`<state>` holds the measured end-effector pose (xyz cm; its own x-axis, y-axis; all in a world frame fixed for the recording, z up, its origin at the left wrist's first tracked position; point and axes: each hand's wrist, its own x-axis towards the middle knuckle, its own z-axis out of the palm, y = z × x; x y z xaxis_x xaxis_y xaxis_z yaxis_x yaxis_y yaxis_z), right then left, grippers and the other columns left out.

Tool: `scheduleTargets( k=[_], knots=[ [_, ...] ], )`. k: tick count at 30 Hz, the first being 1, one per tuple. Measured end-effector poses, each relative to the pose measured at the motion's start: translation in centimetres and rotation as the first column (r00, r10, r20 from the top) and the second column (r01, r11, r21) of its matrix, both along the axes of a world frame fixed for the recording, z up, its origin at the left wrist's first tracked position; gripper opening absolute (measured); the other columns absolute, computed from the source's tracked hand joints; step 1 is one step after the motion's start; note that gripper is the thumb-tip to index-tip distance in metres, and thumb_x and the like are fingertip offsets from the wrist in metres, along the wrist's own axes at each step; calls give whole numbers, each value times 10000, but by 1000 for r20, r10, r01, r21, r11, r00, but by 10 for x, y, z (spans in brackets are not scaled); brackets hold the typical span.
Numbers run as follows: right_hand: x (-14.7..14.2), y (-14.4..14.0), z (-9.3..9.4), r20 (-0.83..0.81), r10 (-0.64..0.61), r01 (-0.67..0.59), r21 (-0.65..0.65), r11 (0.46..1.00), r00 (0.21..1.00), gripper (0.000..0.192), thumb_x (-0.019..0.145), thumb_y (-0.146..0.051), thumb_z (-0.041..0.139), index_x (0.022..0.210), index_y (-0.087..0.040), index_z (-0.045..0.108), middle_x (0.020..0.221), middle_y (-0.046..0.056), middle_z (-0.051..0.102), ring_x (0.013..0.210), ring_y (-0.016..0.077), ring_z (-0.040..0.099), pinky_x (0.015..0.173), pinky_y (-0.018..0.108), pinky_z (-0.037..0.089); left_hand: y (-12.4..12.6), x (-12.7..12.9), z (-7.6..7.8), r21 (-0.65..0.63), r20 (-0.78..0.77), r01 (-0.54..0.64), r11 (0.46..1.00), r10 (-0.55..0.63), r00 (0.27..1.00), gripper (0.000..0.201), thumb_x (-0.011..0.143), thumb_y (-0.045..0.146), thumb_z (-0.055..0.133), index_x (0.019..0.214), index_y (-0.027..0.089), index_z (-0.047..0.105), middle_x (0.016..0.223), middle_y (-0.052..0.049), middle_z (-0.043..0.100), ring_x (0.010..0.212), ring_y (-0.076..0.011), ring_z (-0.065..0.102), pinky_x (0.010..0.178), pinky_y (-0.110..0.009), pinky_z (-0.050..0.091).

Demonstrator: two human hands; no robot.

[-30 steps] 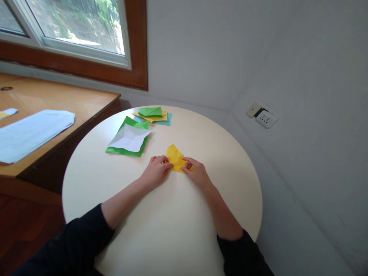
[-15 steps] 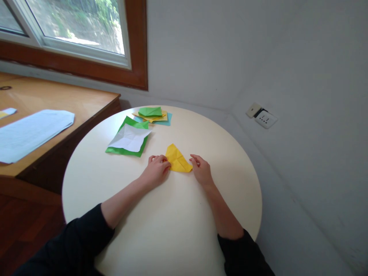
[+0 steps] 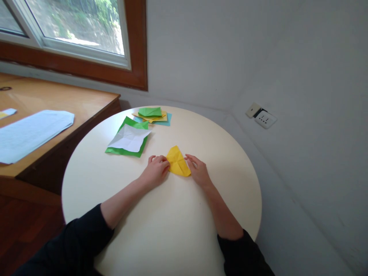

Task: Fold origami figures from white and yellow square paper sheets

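Yellow folded paper (image 3: 178, 165) held flat on the round table (image 3: 161, 230).
I see my left hand (image 3: 156, 171) and right hand (image 3: 197, 171) pressing its opposite edges, fingers curled loosely.

Yellow paper (image 3: 177, 165) — folded, creased, roughly triangular — lies flat mid-table, between both hands' fingers.

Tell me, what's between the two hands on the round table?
The yellow folded paper lies between the left hand and the right hand, flat on the round table. Both hands touch its edges, as the head view shows.
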<state>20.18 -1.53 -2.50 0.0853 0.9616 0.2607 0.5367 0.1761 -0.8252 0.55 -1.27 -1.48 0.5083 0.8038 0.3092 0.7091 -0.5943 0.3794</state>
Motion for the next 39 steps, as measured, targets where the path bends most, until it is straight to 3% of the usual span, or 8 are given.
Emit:
scheduleTargets(
  k=[5, 9, 15, 20, 27, 32, 39],
  knots=[
    [-5, -3, 4, -98, 35, -31, 43, 999, 995, 303, 787, -335, 483, 988, -164, 631, 911, 79, 699, 869, 192, 645, 815, 340, 501, 0, 0, -2, -4, -5, -63, 998, 63, 998, 231, 825, 193, 373, 819, 192, 604, 980, -72, 602, 955, -188, 553, 996, -522, 178],
    [-6, -4, 7, -149, 86, -82, 35, 996, 985, 295, 770, -321, 498, 971, -150, 630, 943, 96, 686, 830, 191, 655, 779, 328, 513, 0, 0, -3, 14, -3, -111, 994, 111, 994, 220, 828, 217, 382, 815, 197, 601, 989, -68, 601, 959, -194, 542, 989, -525, 177],
    [-6, -5, 4, -226, 183, -186, 11, 983, 957, 295, 752, -273, 499, 983, -142, 628, 829, 83, 698, 809, 187, 659, 791, 337, 511, -3, 2, 2, -3, -20, -160, 987, 160, 987, 279, 842, 324, 396, 831, 192, 642, 1043, -93, 578, 980, -227, 511, 930, -494, 242],
    [-6, -6, 4, -198, 201, -203, 10, 979, 959, 286, 743, -236, 496, 979, -150, 633, 838, 77, 703, 790, 178, 658, 749, 326, 519, -8, 5, 10, -69, -73, -92, 993, 87, 994, 430, 833, 495, 370, 950, 191, 650, 1071, -112, 556, 987, -258, 469, 869, -448, 303],
    [-8, -8, 7, -53, 232, -231, 28, 973, 971, 306, 732, -156, 487, 1007, -171, 619, 943, 73, 699, 892, 174, 640, 730, 304, 494, -11, 5, 12, -123, -85, 7, 992, -17, 996, 487, 827, 558, 329, 1049, 225, 606, 1125, -113, 546, 1080, -269, 448, 929, -493, 240],
    [-9, -11, 9, 14, 263, -263, 9, 965, 965, 326, 737, -156, 520, 1047, -209, 607, 997, 58, 688, 945, 175, 622, 786, 329, 473, -11, 6, 10, -112, -48, -14, 994, 9, 999, 406, 808, 510, 410, 1008, 222, 614, 1128, -116, 581, 1090, -268, 485, 948, -519, 221],
    [-10, -10, 7, 40, 253, -254, 22, 967, 967, 349, 751, -178, 525, 1094, -209, 578, 1008, 60, 682, 965, 175, 618, 802, 330, 483, -8, 6, 3, -124, 22, -77, 989, 80, 997, 213, 804, 248, 422, 941, 204, 579, 1090, -72, 633, 1035, -211, 563, 1027, -532, 158]
  ],
)
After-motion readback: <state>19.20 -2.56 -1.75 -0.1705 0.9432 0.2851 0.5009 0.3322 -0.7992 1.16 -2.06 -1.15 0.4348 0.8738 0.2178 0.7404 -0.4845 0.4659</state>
